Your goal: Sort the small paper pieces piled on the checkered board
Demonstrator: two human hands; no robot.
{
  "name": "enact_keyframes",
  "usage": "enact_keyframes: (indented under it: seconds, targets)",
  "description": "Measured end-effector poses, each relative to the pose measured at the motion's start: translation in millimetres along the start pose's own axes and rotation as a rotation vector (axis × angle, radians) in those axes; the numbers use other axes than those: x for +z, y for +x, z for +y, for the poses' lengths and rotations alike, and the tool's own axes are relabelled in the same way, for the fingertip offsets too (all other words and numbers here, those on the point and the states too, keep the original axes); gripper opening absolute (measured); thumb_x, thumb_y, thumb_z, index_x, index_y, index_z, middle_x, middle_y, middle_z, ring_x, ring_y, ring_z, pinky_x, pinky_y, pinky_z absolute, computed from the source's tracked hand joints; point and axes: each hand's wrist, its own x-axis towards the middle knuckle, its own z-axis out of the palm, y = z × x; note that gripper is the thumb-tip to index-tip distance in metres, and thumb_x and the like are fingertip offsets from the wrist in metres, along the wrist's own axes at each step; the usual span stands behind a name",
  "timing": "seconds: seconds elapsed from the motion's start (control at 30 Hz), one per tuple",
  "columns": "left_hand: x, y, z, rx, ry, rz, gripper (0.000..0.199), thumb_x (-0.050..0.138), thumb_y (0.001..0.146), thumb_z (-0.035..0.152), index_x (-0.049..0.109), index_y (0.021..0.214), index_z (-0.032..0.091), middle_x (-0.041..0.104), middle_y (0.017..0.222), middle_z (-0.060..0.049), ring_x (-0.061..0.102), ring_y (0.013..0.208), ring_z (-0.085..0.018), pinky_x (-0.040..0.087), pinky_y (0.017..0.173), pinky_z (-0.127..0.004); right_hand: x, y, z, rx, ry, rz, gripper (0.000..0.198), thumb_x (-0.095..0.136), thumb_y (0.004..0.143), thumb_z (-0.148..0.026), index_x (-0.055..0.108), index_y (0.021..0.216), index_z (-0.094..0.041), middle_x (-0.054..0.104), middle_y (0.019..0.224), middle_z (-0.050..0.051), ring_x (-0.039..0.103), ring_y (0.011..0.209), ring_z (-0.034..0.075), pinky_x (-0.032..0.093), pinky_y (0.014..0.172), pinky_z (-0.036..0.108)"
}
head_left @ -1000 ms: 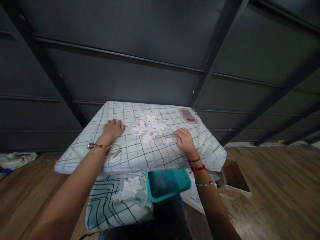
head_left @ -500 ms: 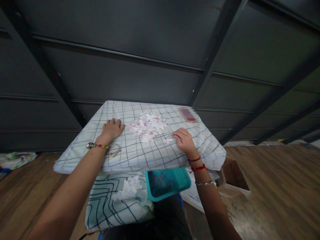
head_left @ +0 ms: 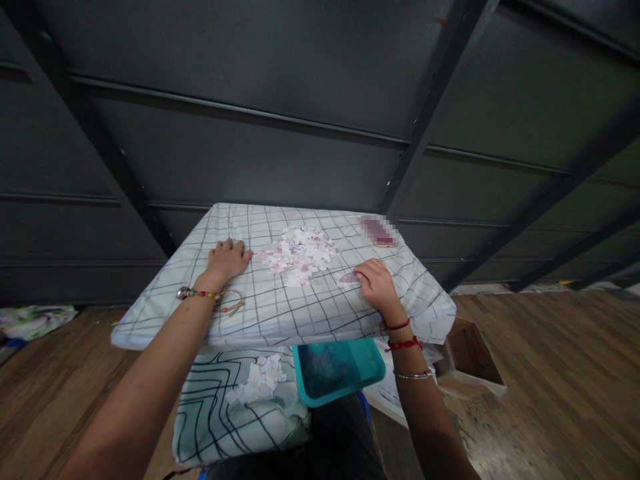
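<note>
My left hand (head_left: 227, 260) rests flat on the left side of a table with a white checked cloth (head_left: 270, 313), its fingers spread and holding nothing. To its right lies a loose heap of small white paper-like pieces (head_left: 303, 253) with pinkish marks. My right hand (head_left: 376, 283) is closed near the table's right side. It pinches a slim, pointed, pinkish-grey tool (head_left: 349, 277), shaped like tweezers; the fingers hide its rear part. The tool's tip lies by a few white bits, apart from the heap on its right. Blur hides whether it grips a piece.
A phone-like pink object (head_left: 380, 231), pixelated, lies at the back right. Below the front edge are a teal tray (head_left: 373, 367) and more white pieces (head_left: 263, 380) on green patterned cloth. An open cardboard box (head_left: 473, 353) stands on the floor at right. A dark panelled wall (head_left: 250, 153) rises behind.
My right hand and the pointed tool have moved slightly right, away from the heap. My left hand stays in place on the cloth. The view has shifted slightly.
</note>
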Motion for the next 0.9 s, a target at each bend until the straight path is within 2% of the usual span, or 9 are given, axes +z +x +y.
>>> enact_keyframes:
  seconds: [0.13,0.3,0.63,0.77,0.9]
  targets:
    - [1,1,0,0.000,-0.002,0.006,0.063,0.019,0.088,0.052,0.040,0.136,0.016,0.033,0.145,-0.017,0.029,0.132,-0.035,0.028,0.102,-0.051,-3,1,3,0.024,-0.010,0.017,0.020,0.043,0.085,-0.014,0.063,0.083,-0.019,0.061,0.080,0.007,0.053,0.081,0.022,0.041,0.076,0.036]
    - [0,0,1,-0.008,-0.006,0.004,0.062,0.019,0.089,0.051,0.040,0.137,0.017,0.034,0.145,-0.016,0.028,0.132,-0.035,0.028,0.102,-0.051,-5,10,2,-0.039,-0.019,-0.089,0.021,0.044,0.085,-0.012,0.064,0.087,-0.018,0.063,0.083,0.007,0.052,0.083,0.022,0.040,0.078,0.036]
    - [3,2,-1,-0.015,0.004,-0.001,0.063,0.019,0.089,0.052,0.039,0.138,0.017,0.032,0.146,-0.016,0.026,0.133,-0.036,0.026,0.104,-0.051,-3,38,-29,-0.184,-0.072,-0.212,0.024,0.043,0.084,-0.008,0.065,0.086,-0.016,0.061,0.082,0.008,0.050,0.084,0.021,0.037,0.078,0.034]
    - [1,1,1,-0.012,0.004,-0.006,0.063,0.019,0.089,0.051,0.037,0.139,0.016,0.031,0.147,-0.016,0.027,0.133,-0.036,0.027,0.103,-0.050,-8,33,-27,-0.132,-0.073,-0.167,0.024,0.042,0.086,-0.010,0.065,0.088,-0.017,0.062,0.084,0.008,0.051,0.085,0.021,0.037,0.079,0.034]
    - [-1,-2,3,-0.015,0.004,-0.006,0.062,0.019,0.090,0.050,0.038,0.138,0.016,0.031,0.147,-0.016,0.028,0.133,-0.035,0.028,0.102,-0.050,-7,23,-28,-0.131,-0.044,-0.201,0.023,0.043,0.088,-0.012,0.065,0.088,-0.016,0.064,0.085,0.007,0.052,0.085,0.020,0.038,0.080,0.034]
